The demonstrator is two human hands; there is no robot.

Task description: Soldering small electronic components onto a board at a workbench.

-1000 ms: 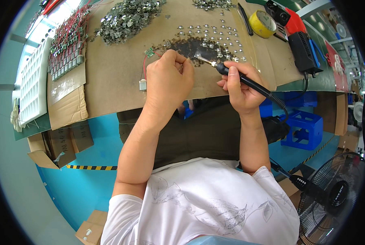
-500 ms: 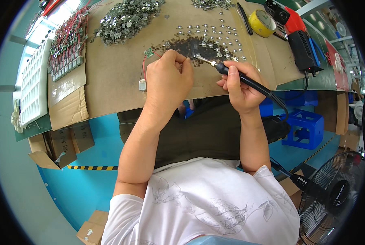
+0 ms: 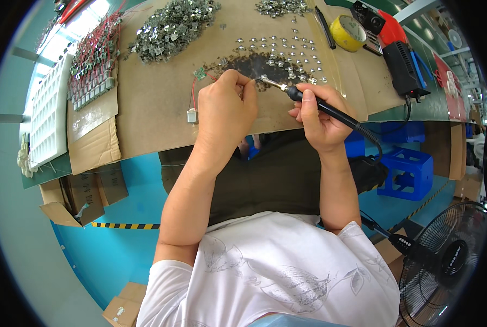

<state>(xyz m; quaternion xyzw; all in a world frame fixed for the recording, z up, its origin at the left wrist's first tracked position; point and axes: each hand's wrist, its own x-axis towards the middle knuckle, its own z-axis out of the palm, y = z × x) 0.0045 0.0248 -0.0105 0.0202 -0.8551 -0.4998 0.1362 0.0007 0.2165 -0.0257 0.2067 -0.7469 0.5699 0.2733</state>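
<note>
My left hand [image 3: 227, 106] is closed in a pinch over the brown work sheet, its fingertips beside the iron's tip. A thin red wire runs behind it from a small green circuit board [image 3: 200, 73], and seems held in the pinch; the fingers hide its end. Other wires lead from the board down to a small white-and-silver block [image 3: 191, 115]. My right hand [image 3: 328, 117] grips a soldering iron [image 3: 294, 92] like a pen. The iron's tip rests at a small shiny metal piece [image 3: 263, 78] on the dark scorched patch, close to my left fingertips.
Rows of small metal pieces [image 3: 292, 53] lie past the scorch, with a large heap [image 3: 170, 30] behind. Wired boards [image 3: 91, 71] and a white tray [image 3: 50, 114] stand left. Yellow tape [image 3: 348, 32], a black pen [image 3: 325, 27] and a black box [image 3: 404, 71] are right.
Both hands stay nearly in place; the soldering iron's tip remains at the metal piece. The whole view has shifted very slightly.
</note>
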